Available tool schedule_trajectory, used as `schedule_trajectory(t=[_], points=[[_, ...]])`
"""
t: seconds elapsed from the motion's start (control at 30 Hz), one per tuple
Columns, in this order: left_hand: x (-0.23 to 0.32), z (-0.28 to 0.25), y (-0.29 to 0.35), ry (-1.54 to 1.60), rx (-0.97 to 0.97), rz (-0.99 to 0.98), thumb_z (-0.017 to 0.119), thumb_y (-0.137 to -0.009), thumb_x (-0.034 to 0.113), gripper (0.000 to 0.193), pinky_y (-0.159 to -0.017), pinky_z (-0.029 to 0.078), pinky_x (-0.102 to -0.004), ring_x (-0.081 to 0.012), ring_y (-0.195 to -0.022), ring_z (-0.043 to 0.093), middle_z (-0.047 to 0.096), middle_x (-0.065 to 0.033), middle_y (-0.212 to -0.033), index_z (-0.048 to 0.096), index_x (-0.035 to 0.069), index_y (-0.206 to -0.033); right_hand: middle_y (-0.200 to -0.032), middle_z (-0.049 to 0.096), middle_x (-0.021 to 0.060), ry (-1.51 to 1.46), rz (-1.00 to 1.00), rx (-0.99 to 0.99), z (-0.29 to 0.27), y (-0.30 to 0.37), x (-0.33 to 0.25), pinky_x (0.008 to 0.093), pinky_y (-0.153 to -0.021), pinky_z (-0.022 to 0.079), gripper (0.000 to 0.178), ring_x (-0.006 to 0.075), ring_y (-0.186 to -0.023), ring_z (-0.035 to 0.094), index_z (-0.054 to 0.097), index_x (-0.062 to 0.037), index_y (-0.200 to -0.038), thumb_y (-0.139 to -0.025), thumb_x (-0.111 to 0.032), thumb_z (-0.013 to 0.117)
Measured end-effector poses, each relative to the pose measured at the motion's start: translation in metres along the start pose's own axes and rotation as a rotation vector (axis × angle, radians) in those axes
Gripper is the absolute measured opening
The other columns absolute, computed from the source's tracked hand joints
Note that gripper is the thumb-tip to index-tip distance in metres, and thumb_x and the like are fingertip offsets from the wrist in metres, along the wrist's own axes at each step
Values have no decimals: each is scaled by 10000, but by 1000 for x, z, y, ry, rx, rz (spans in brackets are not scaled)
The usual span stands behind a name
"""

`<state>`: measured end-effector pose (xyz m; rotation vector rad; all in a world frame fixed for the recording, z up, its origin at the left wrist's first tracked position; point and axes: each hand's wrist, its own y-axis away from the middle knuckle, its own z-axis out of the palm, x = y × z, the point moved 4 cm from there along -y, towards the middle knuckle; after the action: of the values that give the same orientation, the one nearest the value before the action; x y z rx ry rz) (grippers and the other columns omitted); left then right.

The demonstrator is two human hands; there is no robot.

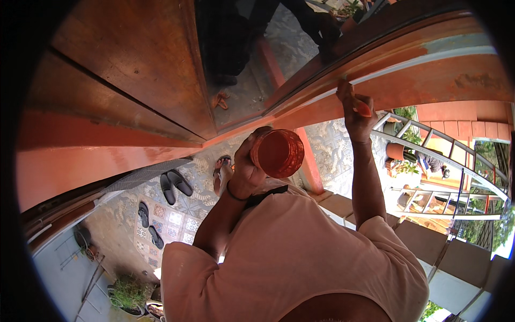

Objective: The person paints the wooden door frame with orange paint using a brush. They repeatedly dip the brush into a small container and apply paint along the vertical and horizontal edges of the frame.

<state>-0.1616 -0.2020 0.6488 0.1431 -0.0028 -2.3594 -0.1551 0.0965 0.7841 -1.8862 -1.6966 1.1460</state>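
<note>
My left hand is wrapped round the side of a paint tub with orange-red paint in it. The tub's mouth faces up and its wall is smeared with the same colour. Raised at the right, my right hand is closed round a paintbrush with an orange handle. My fingers hide most of the brush, and its bristles cannot be made out. That hand is up against the orange-painted window frame, beside a pale grey strip along it.
Dark window glass reflects the surroundings, next to a brown wooden panel. Below lie black slippers on patterned tiles. A metal ladder and potted plants stand at the right. A low block wall runs behind my right arm.
</note>
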Motion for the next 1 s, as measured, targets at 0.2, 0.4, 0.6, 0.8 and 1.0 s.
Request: schedule_trajectory(t=[0.2,0.4,0.6,0.8,1.0], points=[[0,-1,0,-2,-11,-14,573,-1066,296,476,-1163,511,-520,-334,-1319,636,659,-205,-1381,565,-47,-1397,-880,754,97,27,37,26,-15,-8,4,314,-705,593,193,171,-787,738,663,-43,-992,-951,-134,828],[-1,-1,-1,8,-19,-29,563,-1071,309,480,-1159,514,-517,-333,-1312,639,660,-204,-1379,568,-45,-1396,-973,766,91,-15,9,140,-43,-26,-27,306,-764,593,186,143,-850,734,687,-27,-1037,-944,-99,832],[-2,-1,-3,1,40,-24,565,-1076,316,482,-1155,515,-513,-331,-1305,643,666,-205,-1373,573,-47,-1392,-974,768,93,12,52,-51,-32,1,-18,324,-776,595,199,178,-862,759,691,-33,-1048,-920,-82,835],[-1,0,-4,-42,45,-37,555,-1083,323,480,-1150,518,-517,-333,-1306,643,664,-205,-1381,584,-50,-1384,-928,740,113,-7,19,-142,-21,-3,4,389,-680,599,154,302,-781,761,688,-70,-1011,-913,-90,804],[-1,4,-2,-24,66,-68,556,-1089,350,490,-1145,520,-538,-347,-1316,637,661,-205,-1389,580,-30,-1398,-1000,773,125,70,-147,111,-76,-42,-25,342,-716,611,218,260,-844,786,692,-20,-1014,-854,-9,839]])
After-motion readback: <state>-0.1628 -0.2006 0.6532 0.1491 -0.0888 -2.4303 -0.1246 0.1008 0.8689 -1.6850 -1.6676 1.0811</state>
